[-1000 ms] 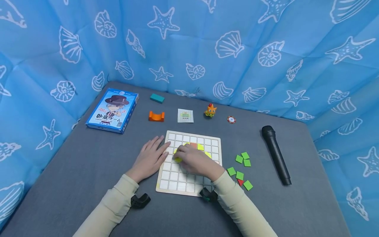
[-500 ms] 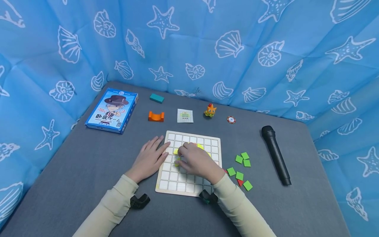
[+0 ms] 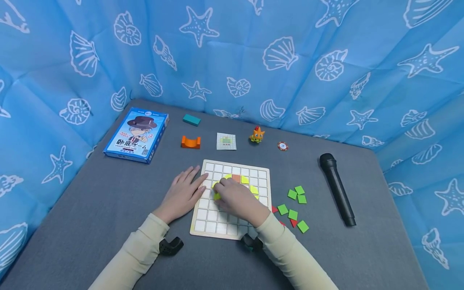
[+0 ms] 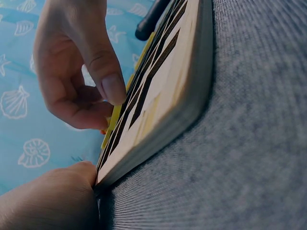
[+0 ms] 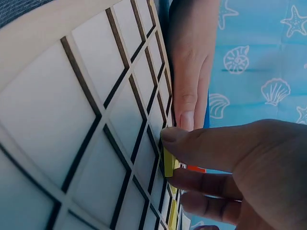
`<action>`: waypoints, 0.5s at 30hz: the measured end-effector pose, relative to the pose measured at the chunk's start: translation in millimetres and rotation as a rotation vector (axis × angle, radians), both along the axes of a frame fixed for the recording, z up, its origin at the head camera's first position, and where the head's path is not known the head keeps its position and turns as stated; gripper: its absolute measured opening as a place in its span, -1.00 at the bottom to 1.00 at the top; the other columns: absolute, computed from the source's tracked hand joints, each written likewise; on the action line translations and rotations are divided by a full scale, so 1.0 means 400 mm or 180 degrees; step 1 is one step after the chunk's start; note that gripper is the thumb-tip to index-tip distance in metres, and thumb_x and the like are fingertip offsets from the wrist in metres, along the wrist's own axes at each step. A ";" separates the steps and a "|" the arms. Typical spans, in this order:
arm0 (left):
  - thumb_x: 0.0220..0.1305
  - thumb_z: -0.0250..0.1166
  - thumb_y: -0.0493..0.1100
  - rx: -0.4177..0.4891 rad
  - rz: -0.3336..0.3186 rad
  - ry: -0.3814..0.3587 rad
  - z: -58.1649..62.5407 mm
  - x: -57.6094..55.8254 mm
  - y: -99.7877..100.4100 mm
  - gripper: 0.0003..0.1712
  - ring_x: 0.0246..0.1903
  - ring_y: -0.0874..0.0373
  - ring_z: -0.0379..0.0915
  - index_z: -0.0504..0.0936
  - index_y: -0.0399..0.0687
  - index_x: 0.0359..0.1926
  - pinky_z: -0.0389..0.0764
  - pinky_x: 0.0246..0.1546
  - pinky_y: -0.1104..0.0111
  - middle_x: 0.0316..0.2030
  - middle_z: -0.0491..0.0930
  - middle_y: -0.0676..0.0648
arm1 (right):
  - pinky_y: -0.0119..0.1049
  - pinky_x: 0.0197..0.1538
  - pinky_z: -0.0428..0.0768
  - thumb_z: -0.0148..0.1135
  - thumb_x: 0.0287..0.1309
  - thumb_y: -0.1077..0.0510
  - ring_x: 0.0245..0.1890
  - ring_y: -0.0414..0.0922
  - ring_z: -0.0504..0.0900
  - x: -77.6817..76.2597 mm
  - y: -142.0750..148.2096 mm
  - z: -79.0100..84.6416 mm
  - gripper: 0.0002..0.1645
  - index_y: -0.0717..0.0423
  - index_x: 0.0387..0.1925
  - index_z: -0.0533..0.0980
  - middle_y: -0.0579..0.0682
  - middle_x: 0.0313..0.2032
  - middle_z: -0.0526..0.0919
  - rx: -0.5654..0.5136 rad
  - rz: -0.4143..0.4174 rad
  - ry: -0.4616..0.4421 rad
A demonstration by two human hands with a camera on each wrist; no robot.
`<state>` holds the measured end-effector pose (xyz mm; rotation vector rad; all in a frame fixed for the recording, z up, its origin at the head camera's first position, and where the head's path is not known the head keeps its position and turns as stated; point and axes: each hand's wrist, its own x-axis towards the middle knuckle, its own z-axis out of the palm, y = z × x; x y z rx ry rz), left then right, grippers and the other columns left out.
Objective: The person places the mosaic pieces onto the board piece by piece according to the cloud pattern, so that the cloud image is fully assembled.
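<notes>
A wooden grid board [image 3: 212,227] with white squares lies in front of me, bearing several yellow tiles [image 3: 244,179] and an orange-red one [image 3: 236,178]. My right hand [image 3: 239,197] is over its middle. In the right wrist view, thumb and forefinger pinch a thin yellow tile [image 5: 169,162] at the board's surface. My left hand [image 3: 181,197] lies flat with fingers spread, its thumb and forefinger on the board's left edge. The right hand hides part of the grid in the head view.
Green tiles [image 3: 302,226] and red pieces [image 3: 293,222] lie right of the board, near a black microphone [image 3: 338,189]. Behind it are a pattern card [image 3: 226,141], an orange block [image 3: 190,142], a teal block [image 3: 191,120], a toy figure [image 3: 257,135] and a chip [image 3: 282,146]. A blue box [image 3: 137,135] stands back left.
My right hand's fingers spread apart around the yellow tile half a second ago, and have now come together again slightly further left. The left hand stays in place.
</notes>
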<state>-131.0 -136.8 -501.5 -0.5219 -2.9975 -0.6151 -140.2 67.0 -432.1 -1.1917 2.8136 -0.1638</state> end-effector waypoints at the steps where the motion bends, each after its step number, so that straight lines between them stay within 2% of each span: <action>1: 0.48 -0.10 0.14 0.0005 -0.0002 0.0004 -0.001 0.000 0.000 -0.43 0.45 -0.09 -0.06 0.25 0.16 0.42 -0.01 0.39 -0.06 0.45 0.11 -0.14 | -0.32 -0.18 0.57 0.34 0.14 0.08 -0.23 -0.17 0.53 0.000 0.001 -0.001 -0.69 0.04 -0.07 0.57 -0.09 -0.20 0.60 -0.0022 0.0028 0.0023; 8: 0.48 -0.12 0.15 -0.0012 -0.0007 0.0038 -0.007 -0.002 -0.001 -0.43 0.45 -0.09 -0.07 0.24 0.17 0.43 -0.01 0.39 -0.05 0.45 0.10 -0.14 | -0.32 -0.10 0.57 0.30 0.15 0.18 -0.17 -0.14 0.55 -0.005 0.003 -0.012 -0.73 0.04 -0.08 0.57 -0.07 -0.14 0.60 -0.0196 0.0097 0.0132; 15: 0.48 -0.13 0.15 -0.0012 -0.0013 0.0039 -0.010 -0.003 -0.001 -0.43 0.45 -0.08 -0.09 0.23 0.18 0.43 -0.02 0.39 -0.05 0.46 0.09 -0.12 | -0.31 -0.10 0.58 0.37 0.07 0.21 -0.18 -0.15 0.56 -0.015 0.011 -0.011 -0.70 0.04 -0.10 0.61 -0.07 -0.16 0.61 -0.0330 0.0060 0.0026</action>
